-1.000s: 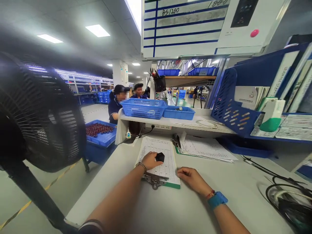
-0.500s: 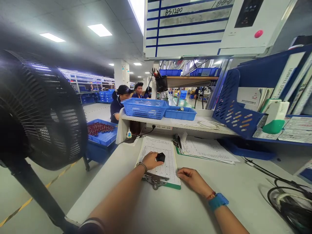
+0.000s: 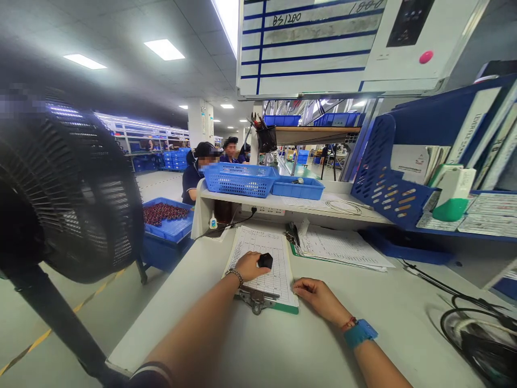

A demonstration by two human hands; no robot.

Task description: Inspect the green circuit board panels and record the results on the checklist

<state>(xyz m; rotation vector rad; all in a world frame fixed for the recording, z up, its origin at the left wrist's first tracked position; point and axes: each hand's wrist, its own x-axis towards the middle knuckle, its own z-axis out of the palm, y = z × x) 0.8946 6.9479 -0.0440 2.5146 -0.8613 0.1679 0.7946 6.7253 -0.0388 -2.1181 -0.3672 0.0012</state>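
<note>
My left hand (image 3: 249, 267) rests on the printed form on a clipboard (image 3: 287, 309), its fingers closed on a small black object (image 3: 265, 261). The clipboard lies on the white desk, its metal clip (image 3: 257, 300) toward me. At the clipboard's right edge is my right hand (image 3: 317, 297), fingers curled, thumb and fingertips close together at the paper's edge. Whether anything thin is between them is too small to tell. A second clipboard with papers (image 3: 339, 247) lies behind and to the right.
A black fan (image 3: 81, 188) stands at the left, near a blue tray of dark red pieces (image 3: 166, 214). Blue baskets (image 3: 240, 180) sit on the shelf above the desk. Cables (image 3: 464, 318) lie at the right. People (image 3: 197, 172) are beyond the shelf.
The view has shifted very slightly. Both hands and the black object hold the same places on the clipboard and desk.
</note>
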